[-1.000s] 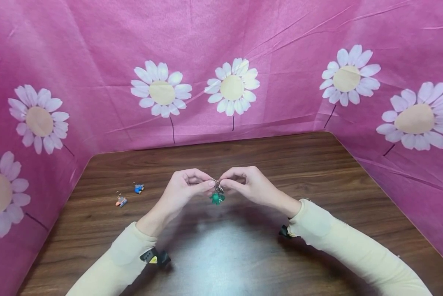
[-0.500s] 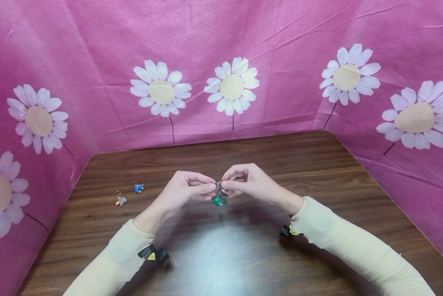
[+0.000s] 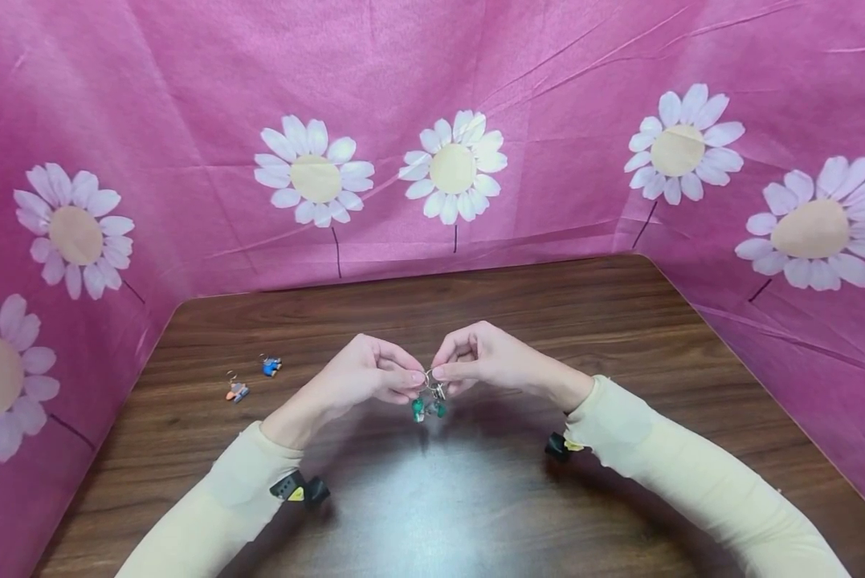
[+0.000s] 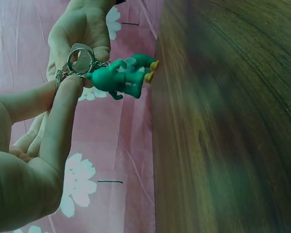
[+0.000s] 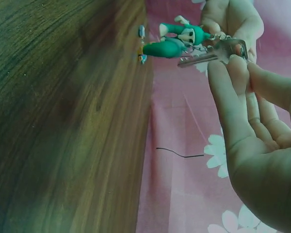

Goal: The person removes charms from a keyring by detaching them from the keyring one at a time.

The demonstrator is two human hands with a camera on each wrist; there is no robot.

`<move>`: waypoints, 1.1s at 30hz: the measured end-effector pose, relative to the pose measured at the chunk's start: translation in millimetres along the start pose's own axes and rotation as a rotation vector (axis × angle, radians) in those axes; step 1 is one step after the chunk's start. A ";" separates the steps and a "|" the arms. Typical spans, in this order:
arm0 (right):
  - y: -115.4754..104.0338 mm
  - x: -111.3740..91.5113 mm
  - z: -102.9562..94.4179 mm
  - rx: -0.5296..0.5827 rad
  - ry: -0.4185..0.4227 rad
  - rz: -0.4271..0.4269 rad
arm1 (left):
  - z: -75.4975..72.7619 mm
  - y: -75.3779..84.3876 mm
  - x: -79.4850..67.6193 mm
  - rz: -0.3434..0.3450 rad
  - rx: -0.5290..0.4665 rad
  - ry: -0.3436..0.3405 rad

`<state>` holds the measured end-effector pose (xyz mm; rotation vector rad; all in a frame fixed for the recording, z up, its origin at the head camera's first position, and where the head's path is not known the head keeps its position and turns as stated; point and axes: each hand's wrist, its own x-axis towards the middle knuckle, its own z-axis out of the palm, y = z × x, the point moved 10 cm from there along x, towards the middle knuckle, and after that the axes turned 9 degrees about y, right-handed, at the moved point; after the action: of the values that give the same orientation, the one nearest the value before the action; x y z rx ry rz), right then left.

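Observation:
Both hands meet over the table in the head view. My left hand (image 3: 370,373) pinches a metal key ring (image 3: 428,379) between thumb and forefinger. On the other side, my right hand (image 3: 486,357) pinches ring metal too, its thumb and finger close to a silver key (image 5: 209,57) that hangs there. Two green figurine charms dangle below on short chains; one figurine (image 4: 114,80) shows a round head and legs, and the second charm (image 5: 164,50) is plain green with a yellow end. Exactly which ring each fingertip grips is partly hidden by the fingers.
Two small keychain charms lie at the left on the wooden table (image 3: 548,297): a blue one (image 3: 271,367) and an orange-and-blue one (image 3: 237,392). A pink cloth (image 3: 562,160) with white daisies stands round the back and sides.
Both hands have lowered slightly toward the body with the key ring. The green figurines, bunched together before, now hang apart, and the ring shows more openly between the fingertips.

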<state>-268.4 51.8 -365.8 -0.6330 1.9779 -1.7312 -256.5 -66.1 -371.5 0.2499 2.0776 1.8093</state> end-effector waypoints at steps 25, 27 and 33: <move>-26.5 -7.2 -10.9 -0.432 0.249 -0.285 | 1.0 -4.4 3.3 -0.064 -0.032 -0.044; -28.5 -7.6 -9.4 -0.429 0.241 -0.294 | 0.5 -3.6 3.9 -0.055 -0.008 -0.037; -35.3 -10.4 -6.1 -0.456 0.237 -0.354 | -1.3 0.0 3.5 -0.009 0.073 0.007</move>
<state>-261.8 58.9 -329.7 -1.0215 2.5911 -1.6057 -260.2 -65.9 -372.0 0.2531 2.1487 1.7338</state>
